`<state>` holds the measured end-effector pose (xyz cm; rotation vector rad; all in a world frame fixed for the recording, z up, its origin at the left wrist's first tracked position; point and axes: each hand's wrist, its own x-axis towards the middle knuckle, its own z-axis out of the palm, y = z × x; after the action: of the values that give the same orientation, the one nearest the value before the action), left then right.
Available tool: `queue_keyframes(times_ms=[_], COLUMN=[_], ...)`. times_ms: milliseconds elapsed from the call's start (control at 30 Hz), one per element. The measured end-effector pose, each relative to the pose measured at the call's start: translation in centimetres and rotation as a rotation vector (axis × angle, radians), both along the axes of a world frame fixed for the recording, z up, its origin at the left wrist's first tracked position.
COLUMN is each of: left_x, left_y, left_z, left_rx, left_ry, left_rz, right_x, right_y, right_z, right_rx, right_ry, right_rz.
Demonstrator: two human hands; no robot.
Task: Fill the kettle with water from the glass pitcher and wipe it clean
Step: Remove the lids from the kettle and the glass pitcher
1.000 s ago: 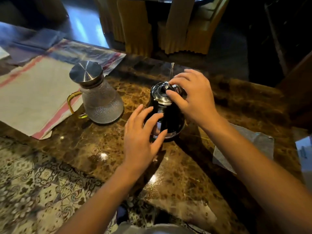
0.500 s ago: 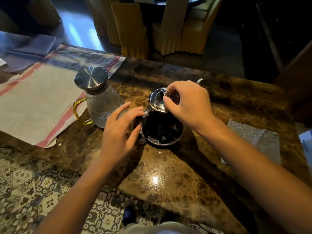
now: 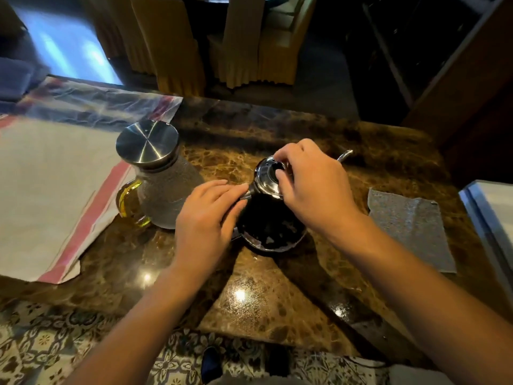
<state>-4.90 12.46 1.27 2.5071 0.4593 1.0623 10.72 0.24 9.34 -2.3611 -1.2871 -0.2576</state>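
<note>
A person stands at a glossy brown marble counter (image 3: pixel 249 307), both bare forearms reaching in from the near edge. In the middle stands one dark, rounded kettle (image 3: pixel 270 226) with a thin curved metal spout (image 3: pixel 345 155) pointing to the far right. The right hand (image 3: pixel 313 187) arches over its shiny metal lid (image 3: pixel 265 177), thumb and fingertips pinched on the lid's centre knob, most likely to lift the lid off so water can go in. The left hand (image 3: pixel 206 218) rests against the kettle's left side where the handle meets the body, fingers together and lightly curled; it seems to steady the kettle, though whether it truly grips the handle cannot be told.

Just left of the kettle, close but apart from it, stands one textured glass pitcher (image 3: pixel 166 195) with a yellow handle (image 3: pixel 130 204) and a flat round steel lid (image 3: pixel 147 141) still on. It sits within easy reach for pouring. One grey square cloth (image 3: pixel 410 229) lies flat to the right, probably waiting for the wiping. One large white cloth with red stripes (image 3: pixel 50 190) covers the left of the counter.

Count: one kettle, one pitcher, two lids, two cloths, two hands. Several yellow-covered chairs (image 3: pixel 177 48) stand beyond the far edge.
</note>
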Motion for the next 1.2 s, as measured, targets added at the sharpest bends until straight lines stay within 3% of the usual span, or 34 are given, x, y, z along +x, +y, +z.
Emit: queue_keyframes(times_ms=[400, 600, 700, 867, 1200], left_x=[0.1, 0.2, 0.2, 0.1, 0.1], left_y=[0.7, 0.3, -0.1, 0.0, 0.7], left_z=[-0.3, -0.4, -0.3, -0.3, 0.0], left_rx=[0.046, 0.022, 0.001, -0.009, -0.009], left_ry=[0.033, 0.015, 0.024, 0.030, 0.061], left_rz=[0.016, 0.045, 0.072, 0.064, 0.010], right_x=[1.2, 1.3, 0.6, 0.6, 0.4], right_y=[1.1, 0.0, -0.6, 0.1, -0.1], right_z=[0.1, 0.6, -0.1, -0.2, 0.6], right_rx=[0.195, 0.041, 0.167, 0.292, 0.616], right_ry=[0.330, 0.168, 0.167, 0.335, 0.854], right_rz=[-0.041, 0.033, 0.024, -0.010, 0.029])
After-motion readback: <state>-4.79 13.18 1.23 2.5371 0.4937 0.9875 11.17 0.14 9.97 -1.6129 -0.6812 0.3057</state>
